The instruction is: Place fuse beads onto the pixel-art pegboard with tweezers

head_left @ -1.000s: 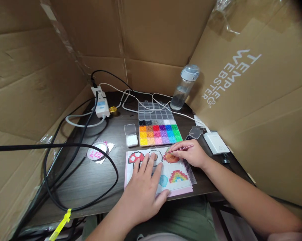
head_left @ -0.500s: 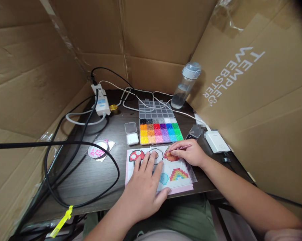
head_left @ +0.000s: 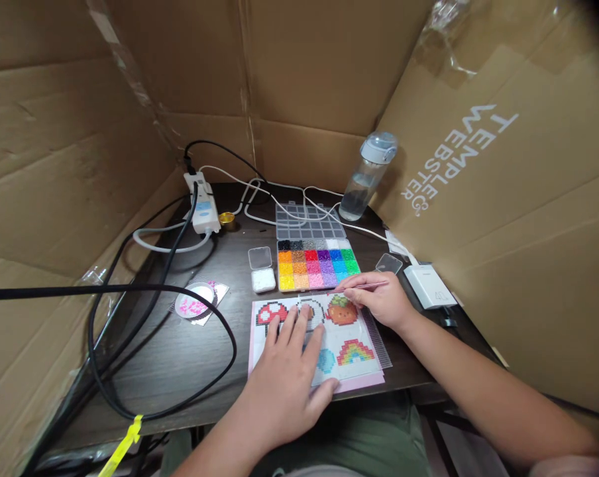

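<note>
My left hand [head_left: 285,377] lies flat with fingers spread on a pattern sheet [head_left: 348,333], covering part of it. Pixel pictures show on the sheet: a red mushroom [head_left: 270,313], an orange fruit-like figure [head_left: 342,310] and a rainbow [head_left: 355,353]. A clear gridded pegboard [head_left: 380,343] overlaps the sheet's right side. Closed around slim pink tweezers [head_left: 374,285], my right hand [head_left: 383,306] is at the sheet's upper right. The tweezers' tip points left, near the front edge of a compartment box of coloured beads [head_left: 324,265]; whether it grips a bead is too small to tell.
A small box of white beads [head_left: 263,279] stands left of the bead box. Pink beads lie in a round dish [head_left: 195,300]. A power strip [head_left: 203,205], looping black cable [head_left: 230,324], water bottle [head_left: 364,177] and white charger [head_left: 431,286] surround the work. Cardboard walls enclose the desk.
My right hand has shifted slightly right, and the tweezers' tip has moved from the orange figure up toward the bead box's front edge. My left hand stays on the sheet.
</note>
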### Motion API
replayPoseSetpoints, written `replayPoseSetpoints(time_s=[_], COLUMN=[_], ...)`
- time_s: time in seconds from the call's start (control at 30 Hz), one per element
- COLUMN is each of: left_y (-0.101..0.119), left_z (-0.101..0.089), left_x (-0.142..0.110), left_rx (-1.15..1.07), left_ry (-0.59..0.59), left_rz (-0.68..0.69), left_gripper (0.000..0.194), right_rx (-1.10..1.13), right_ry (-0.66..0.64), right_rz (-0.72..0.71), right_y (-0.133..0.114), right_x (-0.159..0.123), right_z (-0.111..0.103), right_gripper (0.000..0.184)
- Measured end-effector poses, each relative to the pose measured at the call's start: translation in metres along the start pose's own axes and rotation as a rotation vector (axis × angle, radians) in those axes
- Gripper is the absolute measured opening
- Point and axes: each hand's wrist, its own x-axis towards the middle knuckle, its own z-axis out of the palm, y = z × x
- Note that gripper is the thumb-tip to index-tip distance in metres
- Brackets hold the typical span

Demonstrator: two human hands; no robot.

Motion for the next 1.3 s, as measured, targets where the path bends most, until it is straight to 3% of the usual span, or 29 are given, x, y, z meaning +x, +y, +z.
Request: replayPoseSetpoints(time_s=[0.23,0.4,0.57,0.77,1.0,1.3], left_y=[-0.002,-0.002,-0.002,-0.001,0.002,0.002], left_z=[0.002,0.001,-0.001,-0.001,-0.002,-0.002], left_x=[-0.001,0.0,0.0,0.0,0.002,0.004], left_rx=[-0.007,-0.014,-0.016,-0.021,-0.025,-0.018], left_ry=[0.012,0.005,-0.005,0.01,0.0,0.003], left_rz=[-0.002,-0.005,-0.004,0.0,-0.003,-0.011], left_gripper=[0.069,0.069,0.069,0.07,0.069,0.069], right_rx=[-0.005,-0.042,-0.071,-0.068,0.016,0.056], right_ry=[0.318,0.331,0.31,0.219,-0.227,-0.215], right_rz=[-0.092,-0.077,-0.038,0.048,0.023,0.032], right_y=[-0.013,-0.005,-0.004,-0.016,-0.005,0.007], right_x=[0.037,0.063,0.064,0.038,-0.006,-0.013], right_z=[0.02,0.039,0.035,0.017,-0.003,0.0], right_gripper=[0.012,0.01,0.014,0.02,0.012,0.018])
